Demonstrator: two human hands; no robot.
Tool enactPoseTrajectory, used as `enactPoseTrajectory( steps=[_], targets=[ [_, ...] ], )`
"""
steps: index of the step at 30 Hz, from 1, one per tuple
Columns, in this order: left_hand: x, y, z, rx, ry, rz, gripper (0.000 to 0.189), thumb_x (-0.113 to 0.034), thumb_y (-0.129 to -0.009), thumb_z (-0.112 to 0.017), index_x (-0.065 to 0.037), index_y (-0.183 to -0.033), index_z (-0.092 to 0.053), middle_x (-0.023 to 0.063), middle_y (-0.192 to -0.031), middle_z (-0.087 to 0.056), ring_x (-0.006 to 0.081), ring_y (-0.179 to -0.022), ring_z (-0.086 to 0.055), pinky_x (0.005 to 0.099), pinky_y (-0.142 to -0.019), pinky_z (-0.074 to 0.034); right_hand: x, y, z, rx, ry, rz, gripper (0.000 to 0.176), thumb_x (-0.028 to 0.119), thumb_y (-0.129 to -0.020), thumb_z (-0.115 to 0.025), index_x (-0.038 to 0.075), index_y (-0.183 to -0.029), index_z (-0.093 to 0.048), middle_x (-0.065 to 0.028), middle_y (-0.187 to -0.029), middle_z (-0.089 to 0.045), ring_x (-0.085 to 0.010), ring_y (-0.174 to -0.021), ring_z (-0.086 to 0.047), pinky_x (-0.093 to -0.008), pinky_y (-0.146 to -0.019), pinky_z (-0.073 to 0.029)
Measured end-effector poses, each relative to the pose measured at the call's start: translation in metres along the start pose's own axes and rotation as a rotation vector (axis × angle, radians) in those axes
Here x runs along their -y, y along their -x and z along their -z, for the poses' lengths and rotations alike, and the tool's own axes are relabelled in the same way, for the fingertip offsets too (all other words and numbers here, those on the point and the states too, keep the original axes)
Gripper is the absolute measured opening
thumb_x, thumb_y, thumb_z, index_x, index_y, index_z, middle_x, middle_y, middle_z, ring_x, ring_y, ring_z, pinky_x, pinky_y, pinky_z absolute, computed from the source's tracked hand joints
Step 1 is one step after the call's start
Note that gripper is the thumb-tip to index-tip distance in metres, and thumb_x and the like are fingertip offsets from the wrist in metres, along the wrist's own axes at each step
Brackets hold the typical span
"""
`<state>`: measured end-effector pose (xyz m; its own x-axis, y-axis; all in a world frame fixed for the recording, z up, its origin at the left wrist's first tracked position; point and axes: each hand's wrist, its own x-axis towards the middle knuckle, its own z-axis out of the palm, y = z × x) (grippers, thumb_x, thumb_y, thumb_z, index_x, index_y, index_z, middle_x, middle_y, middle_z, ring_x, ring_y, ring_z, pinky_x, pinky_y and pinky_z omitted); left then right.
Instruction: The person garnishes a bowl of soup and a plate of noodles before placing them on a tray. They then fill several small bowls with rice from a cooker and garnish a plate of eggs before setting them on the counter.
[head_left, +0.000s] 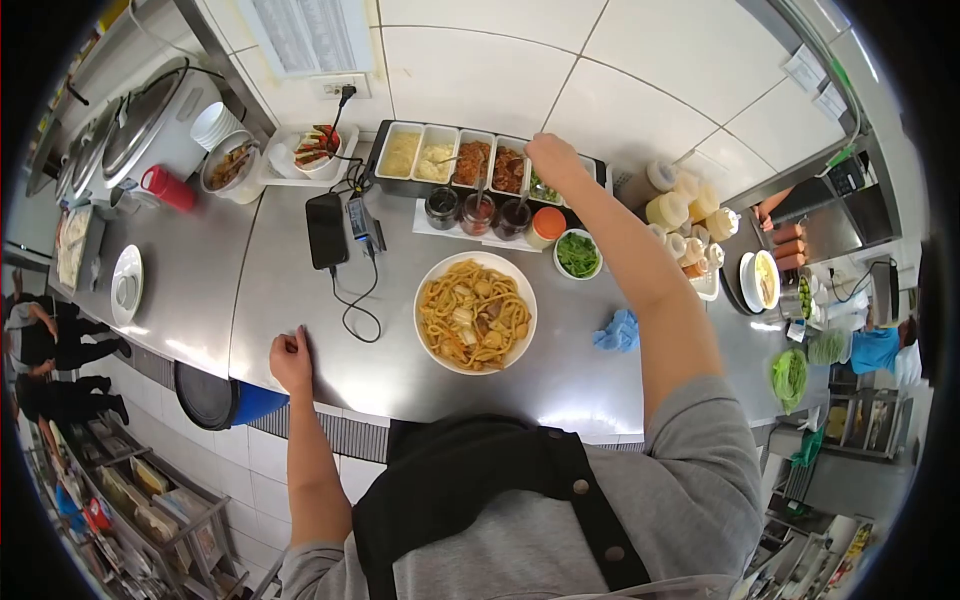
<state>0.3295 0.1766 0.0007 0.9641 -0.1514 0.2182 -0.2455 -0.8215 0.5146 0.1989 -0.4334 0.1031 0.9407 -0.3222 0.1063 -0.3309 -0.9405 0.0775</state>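
Note:
A white bowl of thick noodles (475, 312) with cabbage and bits of meat sits on the steel counter in front of me. My right hand (556, 162) reaches over the right end of a black condiment rack (400, 184), above a pan of chopped greens (543, 192). Its fingers are closed, and what they hold is hidden. My left hand (291, 360) is at the counter's front edge, left of the bowl, fingers loosely curled with nothing visible in them. A small bowl of green leaves (577, 254) stands below my right forearm.
Sauce jars (476, 214) and an orange-lidded jar (547, 226) line the rack's front. A phone (326, 232) with cables lies left. A crumpled blue cloth (617, 331) is beside my right arm; squeeze bottles (668, 211) stand beyond. People (62, 335) are at far left.

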Motion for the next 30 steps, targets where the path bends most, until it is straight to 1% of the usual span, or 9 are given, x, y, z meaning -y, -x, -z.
enactPoseTrajectory(
  steps=[6, 9, 12, 15, 21, 24, 26, 27, 30],
  targets=[
    [-0.003, 0.002, -0.002, -0.013, -0.042, 0.0, 0.044, -0.035, -0.091, -0.074, -0.003, -0.067, -0.055, 0.0087, -0.068, -0.058, 0.0287, -0.062, -0.056, 0.0436, -0.06, -0.044, 0.014, -0.017, -0.007, 0.075, 0.125, 0.043, 0.012, 0.01, -0.084, -0.066, 0.003, -0.087, -0.075, -0.016, -0.095, -0.072, -0.0318, -0.102, -0.066, -0.0465, -0.083, -0.057],
    [-0.004, 0.002, -0.001, -0.021, -0.06, 0.0, 0.045, -0.036, -0.091, -0.074, -0.004, -0.067, -0.054, 0.0084, -0.068, -0.057, 0.0288, -0.064, -0.056, 0.0438, -0.061, -0.045, 0.012, -0.028, 0.003, 0.155, 0.067, 0.012, 0.012, 0.01, -0.086, -0.064, 0.004, -0.089, -0.075, -0.0147, -0.095, -0.072, -0.0297, -0.103, -0.065, -0.0478, -0.086, -0.054],
    [-0.006, 0.002, 0.0, -0.017, -0.091, 0.001, 0.046, -0.036, -0.09, -0.075, -0.004, -0.067, -0.053, 0.0083, -0.068, -0.057, 0.0294, -0.064, -0.056, 0.0442, -0.062, -0.045, 0.016, -0.03, 0.012, 0.24, 0.115, 0.033, 0.014, 0.01, -0.087, -0.063, 0.004, -0.092, -0.074, -0.0126, -0.098, -0.073, -0.0295, -0.106, -0.064, -0.0497, -0.091, -0.05],
    [-0.008, 0.001, -0.001, -0.01, -0.117, -0.003, 0.046, -0.037, -0.09, -0.074, -0.004, -0.067, -0.052, 0.0086, -0.069, -0.056, 0.0303, -0.066, -0.057, 0.0448, -0.062, -0.045, 0.02, -0.026, 0.001, 0.28, 0.149, 0.073, 0.014, 0.011, -0.087, -0.064, 0.004, -0.094, -0.075, -0.011, -0.105, -0.072, -0.0288, -0.107, -0.063, -0.0511, -0.093, -0.049],
    [-0.006, 0.0, -0.002, 0.001, -0.149, -0.006, 0.048, -0.039, -0.091, -0.073, -0.004, -0.067, -0.052, 0.0093, -0.07, -0.056, 0.0316, -0.068, -0.057, 0.0457, -0.063, -0.045, 0.01, -0.024, 0.017, 0.436, 0.026, 0.063, 0.02, 0.01, -0.091, -0.061, 0.01, -0.106, -0.075, -0.0104, -0.113, -0.071, -0.0294, -0.112, -0.063, -0.0563, -0.095, -0.047],
    [-0.01, 0.0, -0.001, 0.002, -0.161, -0.006, 0.048, -0.039, -0.091, -0.073, -0.004, -0.067, -0.052, 0.0094, -0.07, -0.057, 0.0318, -0.068, -0.057, 0.0458, -0.064, -0.045, 0.009, -0.025, -0.005, 0.458, 0.027, 0.05, 0.023, 0.011, -0.093, -0.058, 0.011, -0.11, -0.073, -0.0105, -0.113, -0.071, -0.0296, -0.115, -0.063, -0.0567, -0.098, -0.045],
    [-0.011, 0.0, -0.001, 0.007, -0.159, 0.004, 0.048, -0.039, -0.091, -0.073, -0.004, -0.067, -0.052, 0.0095, -0.071, -0.057, 0.0319, -0.068, -0.057, 0.046, -0.064, -0.045, 0.009, -0.025, -0.022, 0.411, -0.072, 0.061, 0.019, 0.026, -0.091, -0.066, 0.01, -0.098, -0.073, -0.0106, -0.103, -0.071, -0.0303, -0.111, -0.063, -0.0552, -0.095, -0.044],
    [-0.012, 0.0, -0.001, 0.008, -0.155, 0.008, 0.048, -0.039, -0.091, -0.073, -0.004, -0.067, -0.051, 0.0096, -0.071, -0.057, 0.032, -0.068, -0.057, 0.046, -0.064, -0.045, 0.013, -0.024, -0.017, 0.387, -0.122, 0.067, 0.023, 0.033, -0.09, -0.07, 0.01, -0.092, -0.072, -0.0107, -0.098, -0.071, -0.0307, -0.109, -0.063, -0.0544, -0.093, -0.043],
    [-0.008, 0.0, -0.002, 0.003, -0.16, -0.001, 0.048, -0.039, -0.09, -0.074, -0.003, -0.067, -0.051, 0.0098, -0.071, -0.057, 0.0322, -0.068, -0.057, 0.0463, -0.064, -0.045, 0.016, -0.019, 0.004, 0.409, -0.099, 0.057, 0.044, 0.053, -0.083, -0.075, 0.01, -0.091, -0.073, -0.0106, -0.094, -0.071, -0.0302, -0.107, -0.064, -0.0521, -0.092, -0.042]
  ],
)
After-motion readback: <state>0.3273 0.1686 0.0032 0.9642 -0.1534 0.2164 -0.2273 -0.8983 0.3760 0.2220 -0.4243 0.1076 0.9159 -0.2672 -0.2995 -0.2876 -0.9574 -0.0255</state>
